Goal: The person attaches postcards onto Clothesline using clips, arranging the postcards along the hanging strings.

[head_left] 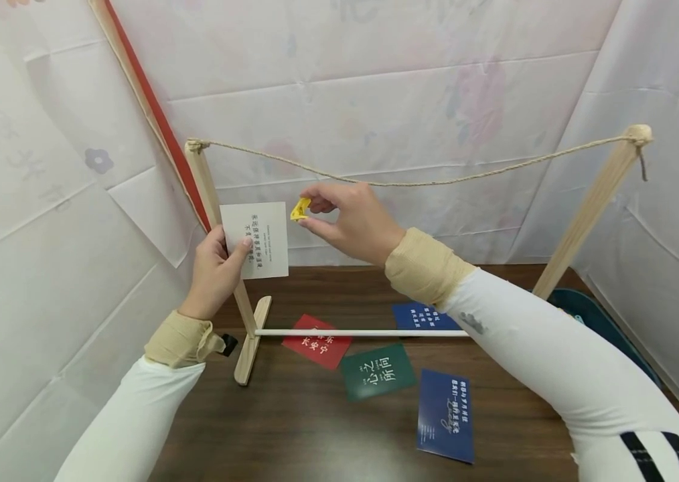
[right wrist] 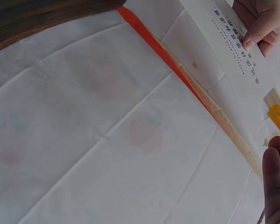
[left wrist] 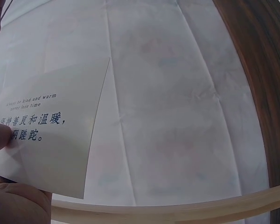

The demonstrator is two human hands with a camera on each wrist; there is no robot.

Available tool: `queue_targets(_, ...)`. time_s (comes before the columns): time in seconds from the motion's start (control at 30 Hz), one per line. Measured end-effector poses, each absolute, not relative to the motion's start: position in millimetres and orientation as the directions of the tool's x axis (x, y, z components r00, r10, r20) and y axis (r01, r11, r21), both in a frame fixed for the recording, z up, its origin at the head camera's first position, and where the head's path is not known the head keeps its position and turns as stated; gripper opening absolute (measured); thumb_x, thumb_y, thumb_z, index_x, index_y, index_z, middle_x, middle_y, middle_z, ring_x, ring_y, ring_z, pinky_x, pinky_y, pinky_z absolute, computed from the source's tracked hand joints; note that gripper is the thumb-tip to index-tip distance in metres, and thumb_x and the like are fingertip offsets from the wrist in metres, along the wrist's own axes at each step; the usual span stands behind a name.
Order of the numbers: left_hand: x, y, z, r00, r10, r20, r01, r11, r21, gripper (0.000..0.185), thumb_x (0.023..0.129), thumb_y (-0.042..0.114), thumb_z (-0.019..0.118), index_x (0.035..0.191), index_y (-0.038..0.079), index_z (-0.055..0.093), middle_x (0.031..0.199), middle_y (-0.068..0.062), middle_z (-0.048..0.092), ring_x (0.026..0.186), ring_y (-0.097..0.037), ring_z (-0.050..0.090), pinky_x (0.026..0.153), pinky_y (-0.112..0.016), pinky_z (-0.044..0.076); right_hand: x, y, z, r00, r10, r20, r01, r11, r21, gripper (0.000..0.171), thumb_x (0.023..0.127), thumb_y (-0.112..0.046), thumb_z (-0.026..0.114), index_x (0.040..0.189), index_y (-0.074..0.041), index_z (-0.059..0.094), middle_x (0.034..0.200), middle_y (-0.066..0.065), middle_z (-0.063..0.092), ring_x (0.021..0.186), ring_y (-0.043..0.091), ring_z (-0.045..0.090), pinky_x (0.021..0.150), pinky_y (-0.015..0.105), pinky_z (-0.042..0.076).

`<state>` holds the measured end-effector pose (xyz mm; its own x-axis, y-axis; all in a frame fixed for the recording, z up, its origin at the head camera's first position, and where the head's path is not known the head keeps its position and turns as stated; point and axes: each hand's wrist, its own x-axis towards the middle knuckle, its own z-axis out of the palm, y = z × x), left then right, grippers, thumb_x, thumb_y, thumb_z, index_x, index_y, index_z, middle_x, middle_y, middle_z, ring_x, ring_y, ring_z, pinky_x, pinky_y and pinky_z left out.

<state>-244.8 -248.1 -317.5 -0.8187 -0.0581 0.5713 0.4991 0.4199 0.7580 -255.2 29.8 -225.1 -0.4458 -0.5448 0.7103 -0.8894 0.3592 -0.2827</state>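
Creased cloth backdrop (head_left: 400, 114), slack twine (head_left: 424, 184), gap between card (head_left: 271, 234) edge and clip (head_left: 299, 209)

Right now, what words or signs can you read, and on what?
"Always be kind and warm": white card.
"never lose time": same card.
"善良和温暖": same card; left hand covers some.
"心之所向": green card.
"长安宁": red card; rest unclear.
Blue cards: too small.
Backdrop: too faint.
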Motion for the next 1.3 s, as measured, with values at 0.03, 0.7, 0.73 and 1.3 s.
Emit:
queue_targets(0.03,-244.9,-248.2,-316.2,-0.817,-0.058,0.574,0.502,0.42,0.756,0.027,0.109,0.004,0.06,0.129,-0.013,0.062,0.114,-0.037,0.073,0.085,0.008,0.072,0.072,-0.014,0.06,-255.7,28.8,-223.6,-0.448,-0.546,0.708,-0.888,0.361,-0.283,0.031,0.095,-0.011,0.085,0.119,0.005,0.074,0.11,0.017,0.082,0.097,0.027,0.08,0.093,0.033,0.064)
queue_targets(0.7,-248.4,-245.0,-295.1,-0.795,-0.063,0.603,0.519,0.442,0.731,0.027,0.108,0.004,0.063,0.126,-0.015,0.065,0.111,-0.037,0.074,0.082,0.009,0.071,0.07,-0.012,0.058,-261.6,13.6,-198.1,-0.499,-0.528,0.687,-0.865,0.356,-0.354,0.034,0.098,-0.011,0.082,0.126,0.006,0.073,0.116,0.017,0.081,0.102,0.025,0.08,0.096,0.028,0.062)
queue_targets(0.73,-248.2,-244.4,-294.0,-0.794,-0.065,0.604,0.52,0.441,0.732,0.026,0.108,0.004,0.063,0.126,-0.014,0.065,0.111,-0.037,0.074,0.082,0.008,0.071,0.07,-0.012,0.058,-261.2,12.4,-196.7,-0.499,-0.529,0.686,-0.865,0.355,-0.355,0.033,0.099,-0.011,0.081,0.126,0.006,0.073,0.116,0.017,0.081,0.103,0.024,0.08,0.096,0.027,0.062)
queue_targets(1.3,-245.0,-237.8,-276.1,-0.79,-0.095,0.605,0.523,0.41,0.747,0.027,0.107,0.006,0.065,0.126,-0.012,0.066,0.108,-0.025,0.076,0.083,0.004,0.073,0.071,-0.015,0.06,-267.7,-0.9,-182.4,-0.518,-0.472,0.713,-0.855,0.302,-0.421,0.029,0.098,-0.008,0.081,0.122,0.006,0.072,0.116,0.017,0.08,0.104,0.024,0.078,0.095,0.024,0.061)
